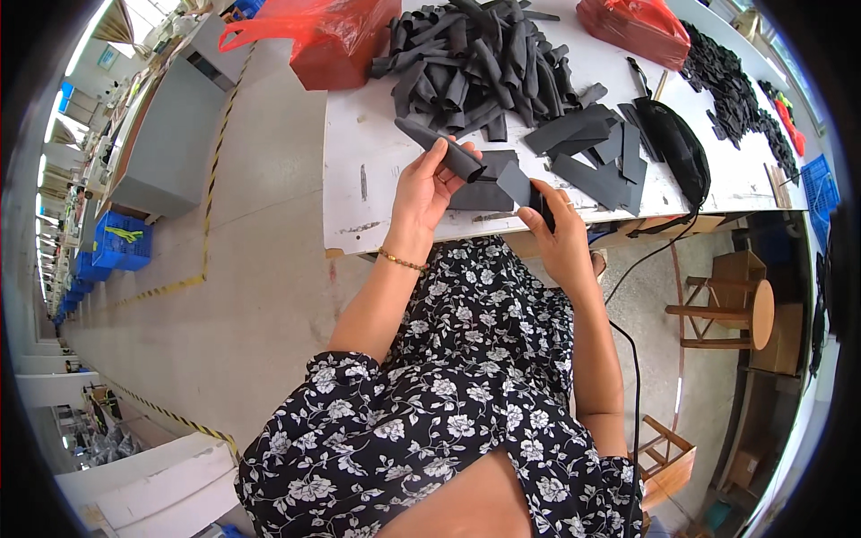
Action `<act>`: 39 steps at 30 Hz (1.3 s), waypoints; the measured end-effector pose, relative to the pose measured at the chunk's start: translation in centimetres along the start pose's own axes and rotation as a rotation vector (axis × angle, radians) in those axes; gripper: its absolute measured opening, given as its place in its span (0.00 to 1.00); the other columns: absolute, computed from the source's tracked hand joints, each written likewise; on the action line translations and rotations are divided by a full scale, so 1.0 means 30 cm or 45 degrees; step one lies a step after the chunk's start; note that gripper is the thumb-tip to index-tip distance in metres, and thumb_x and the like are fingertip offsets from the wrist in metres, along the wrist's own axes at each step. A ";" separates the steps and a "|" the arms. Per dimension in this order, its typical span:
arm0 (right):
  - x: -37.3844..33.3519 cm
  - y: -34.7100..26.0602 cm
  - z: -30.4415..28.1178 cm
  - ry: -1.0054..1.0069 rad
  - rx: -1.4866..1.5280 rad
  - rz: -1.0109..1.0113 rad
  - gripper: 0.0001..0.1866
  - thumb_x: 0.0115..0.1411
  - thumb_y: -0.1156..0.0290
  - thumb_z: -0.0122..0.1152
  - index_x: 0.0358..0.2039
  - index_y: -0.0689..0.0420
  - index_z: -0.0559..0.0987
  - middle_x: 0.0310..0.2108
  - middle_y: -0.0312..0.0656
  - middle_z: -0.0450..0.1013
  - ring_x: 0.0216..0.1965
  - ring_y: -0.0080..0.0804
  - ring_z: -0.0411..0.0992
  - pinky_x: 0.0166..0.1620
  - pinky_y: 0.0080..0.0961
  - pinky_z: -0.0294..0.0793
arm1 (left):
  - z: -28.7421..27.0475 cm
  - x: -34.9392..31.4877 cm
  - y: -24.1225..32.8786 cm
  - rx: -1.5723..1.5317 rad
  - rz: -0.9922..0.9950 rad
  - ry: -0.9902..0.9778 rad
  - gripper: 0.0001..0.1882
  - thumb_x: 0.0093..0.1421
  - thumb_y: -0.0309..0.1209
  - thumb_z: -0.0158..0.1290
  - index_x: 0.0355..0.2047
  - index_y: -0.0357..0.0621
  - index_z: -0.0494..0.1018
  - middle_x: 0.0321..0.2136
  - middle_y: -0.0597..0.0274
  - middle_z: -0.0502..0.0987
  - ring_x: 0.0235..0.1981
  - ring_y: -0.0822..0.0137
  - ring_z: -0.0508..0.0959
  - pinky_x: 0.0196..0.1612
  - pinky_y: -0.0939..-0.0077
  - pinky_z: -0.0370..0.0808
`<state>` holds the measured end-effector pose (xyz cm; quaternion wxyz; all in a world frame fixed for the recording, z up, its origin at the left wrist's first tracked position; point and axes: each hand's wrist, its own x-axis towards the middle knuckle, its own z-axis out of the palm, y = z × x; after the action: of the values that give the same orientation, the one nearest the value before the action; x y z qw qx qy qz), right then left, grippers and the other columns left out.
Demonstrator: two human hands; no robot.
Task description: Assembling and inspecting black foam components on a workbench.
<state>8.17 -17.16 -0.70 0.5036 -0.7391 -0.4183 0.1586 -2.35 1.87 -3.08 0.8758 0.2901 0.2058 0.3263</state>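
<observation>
Black rolled piece [463, 163] pinched in the left hand [425, 186] above the white table [352, 184], right hand [563, 235] gripping a small dark item [539, 203] I cannot make out from afar, heap of black tubes [484, 65] beyond, flat dark pieces [567, 130] lying to the right

The left hand [423, 186] holds a rolled black tube [459, 161] above the near edge of the white table [345, 188]. The right hand [565, 235] grips a dark item [541, 203] mostly hidden by its fingers. Beyond them lies a heaped pile of black tubes [489, 67], with flat black strips [592, 175] to its right. Red plastic bags [336, 45] stand on either side of the pile. Farther right rests a black pouch [677, 148]; a round-seated wooden stool [762, 314] lies below the table's level.
</observation>
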 end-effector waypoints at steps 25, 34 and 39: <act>0.016 -0.027 0.016 0.254 -0.214 -0.444 0.16 0.50 0.77 0.68 0.41 0.59 0.81 0.35 0.43 0.70 0.34 0.38 0.70 0.36 0.30 0.71 | 0.015 0.022 -0.038 0.032 -0.085 0.132 0.15 0.64 0.36 0.53 0.39 0.33 0.70 0.38 0.47 0.79 0.38 0.61 0.81 0.39 0.75 0.82; 0.051 -0.050 -0.009 0.413 -0.557 -0.691 0.11 0.47 0.76 0.68 0.33 0.57 0.81 0.30 0.38 0.70 0.33 0.37 0.69 0.35 0.32 0.68 | 0.058 -0.029 -0.034 0.184 -0.098 0.035 0.11 0.65 0.33 0.51 0.41 0.38 0.71 0.40 0.48 0.79 0.38 0.63 0.81 0.39 0.73 0.82; 0.052 -0.047 -0.008 0.456 -0.688 -0.810 0.12 0.46 0.77 0.67 0.33 0.56 0.80 0.31 0.36 0.70 0.32 0.35 0.69 0.36 0.32 0.67 | 0.067 -0.050 -0.041 0.132 -0.032 -0.027 0.10 0.65 0.30 0.50 0.43 0.37 0.68 0.40 0.47 0.79 0.39 0.60 0.81 0.41 0.68 0.82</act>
<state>8.62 -15.90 0.94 0.3808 -0.6944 -0.5575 -0.2492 -1.74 -0.68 -2.11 0.8657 0.3358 0.2169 0.3013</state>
